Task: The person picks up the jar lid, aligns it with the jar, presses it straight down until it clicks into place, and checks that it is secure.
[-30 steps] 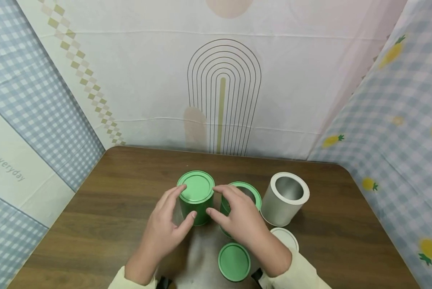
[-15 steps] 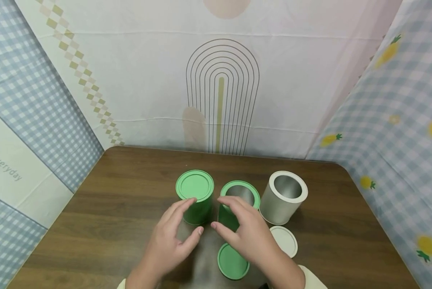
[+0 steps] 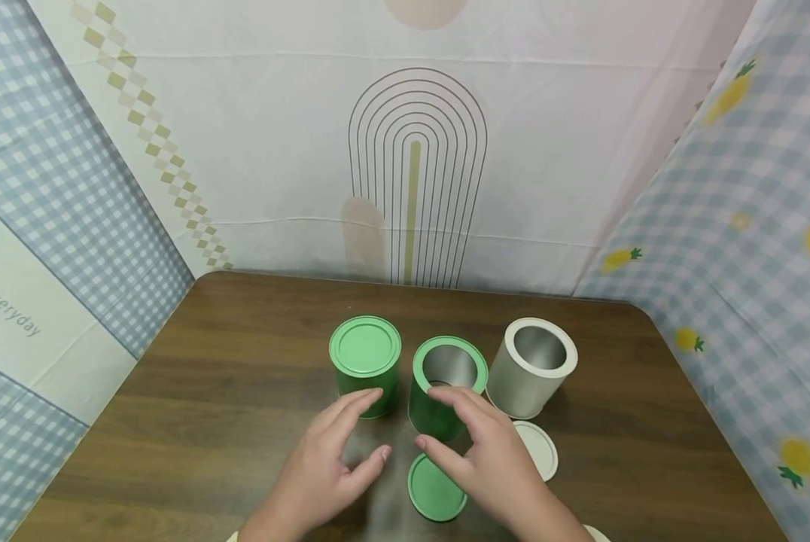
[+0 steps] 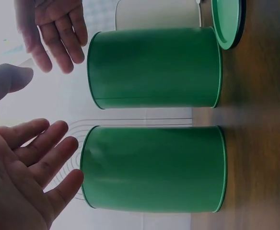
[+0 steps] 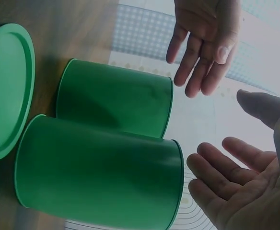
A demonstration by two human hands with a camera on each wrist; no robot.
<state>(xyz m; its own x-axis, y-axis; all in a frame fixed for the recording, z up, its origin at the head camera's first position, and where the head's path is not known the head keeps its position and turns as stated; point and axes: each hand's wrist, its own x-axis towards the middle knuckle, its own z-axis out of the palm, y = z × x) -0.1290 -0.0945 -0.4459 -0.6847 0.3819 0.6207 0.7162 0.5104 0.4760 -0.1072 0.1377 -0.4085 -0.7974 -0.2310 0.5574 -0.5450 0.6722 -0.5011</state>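
Observation:
A green can with its lid on [image 3: 366, 348] stands upright at the left of the row. To its right is an open green can [image 3: 432, 410], grey metal inside. My left hand [image 3: 324, 467] hovers in front of the lidded can, fingers loosely bent and spread, holding nothing. My right hand [image 3: 489, 463] is likewise in the air, in front of the open green can, thumb apart from the fingers. Both palms face each other in the left wrist view, beside the two green cans [image 4: 152, 167]. A loose green lid [image 3: 437, 489] lies on the table near my right thumb.
At the right of the row stands an open white can [image 3: 523, 388], close to the open green one. A white lid [image 3: 540, 452] lies in front of it, partly hidden by my right hand. The brown wooden table [image 3: 229, 391] ends at a patterned cloth backdrop [image 3: 276, 150].
Both hands have drawn back toward me from around the lidded green can, the right one also shifting to the right. More of the open green can shows. The cans and lids stay in place.

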